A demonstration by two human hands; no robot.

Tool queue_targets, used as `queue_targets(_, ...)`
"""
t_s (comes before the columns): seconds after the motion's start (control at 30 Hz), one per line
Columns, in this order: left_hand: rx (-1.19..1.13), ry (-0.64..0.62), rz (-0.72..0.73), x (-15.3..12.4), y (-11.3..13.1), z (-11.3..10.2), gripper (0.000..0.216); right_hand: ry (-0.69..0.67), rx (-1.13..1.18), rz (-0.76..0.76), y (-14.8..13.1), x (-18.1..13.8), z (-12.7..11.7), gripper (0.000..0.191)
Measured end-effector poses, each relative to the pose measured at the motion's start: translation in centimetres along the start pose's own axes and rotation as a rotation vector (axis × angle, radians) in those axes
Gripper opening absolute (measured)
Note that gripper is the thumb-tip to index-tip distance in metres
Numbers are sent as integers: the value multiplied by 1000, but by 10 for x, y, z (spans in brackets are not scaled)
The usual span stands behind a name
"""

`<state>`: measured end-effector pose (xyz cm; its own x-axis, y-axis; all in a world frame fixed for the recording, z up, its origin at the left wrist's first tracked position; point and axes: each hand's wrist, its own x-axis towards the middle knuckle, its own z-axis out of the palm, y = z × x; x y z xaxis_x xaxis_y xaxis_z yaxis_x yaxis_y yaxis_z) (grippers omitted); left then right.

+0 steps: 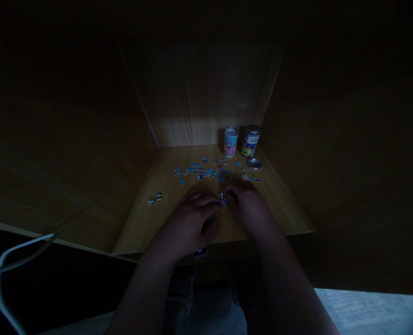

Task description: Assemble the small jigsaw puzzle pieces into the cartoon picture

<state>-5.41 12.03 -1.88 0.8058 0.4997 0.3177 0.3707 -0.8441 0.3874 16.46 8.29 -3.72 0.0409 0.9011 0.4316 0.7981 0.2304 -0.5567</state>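
A small cluster of jigsaw puzzle pieces (223,199) is between my hands, near the front of the wooden shelf (171,223). My left hand (196,216) is bent with its fingertips against the cluster's left side; its grip is partly hidden in the dim light. On the other side, my right hand (248,202) is closed, pinching the pieces between thumb and forefinger. Many loose puzzle pieces (208,172) are scattered just beyond my hands. A few joined pieces (154,198) lie apart on the left.
Two cylindrical tins stand at the back right: one tin with a pink cartoon figure (230,143), one darker tin (250,142). A round metal lid (254,163) lies before them. Wooden walls enclose the shelf. A white cable (0,279) hangs at lower left.
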Motion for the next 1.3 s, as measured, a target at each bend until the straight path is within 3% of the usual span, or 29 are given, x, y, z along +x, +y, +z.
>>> queue_targets(0.5,5,1,9,0,0,1,40,-35,-44,-46,2,-1,0,21)
queue_targets(0.73,-8,28,31,-2,-1,-1,37,347,38,87,1,-7,-11,20)
queue_targets(0.87,-44,182,31,-2,-3,-7,30,484,120,219,5,-12,-14,25)
queue_targets(0.93,-12,321,-38,-3,-7,-10,28,458,113,203,5,-13,-15,24)
queue_targets(1.03,65,455,-188,-8,-15,-13,28,308,66,79,3,-12,-14,28)
queue_targets(1.13,101,429,-237,-10,-21,-12,27,165,20,-4,1,-11,-11,31)
queue_targets(1.3,80,271,-174,-6,-21,-7,30,40,-8,-34,1,-9,-4,32)
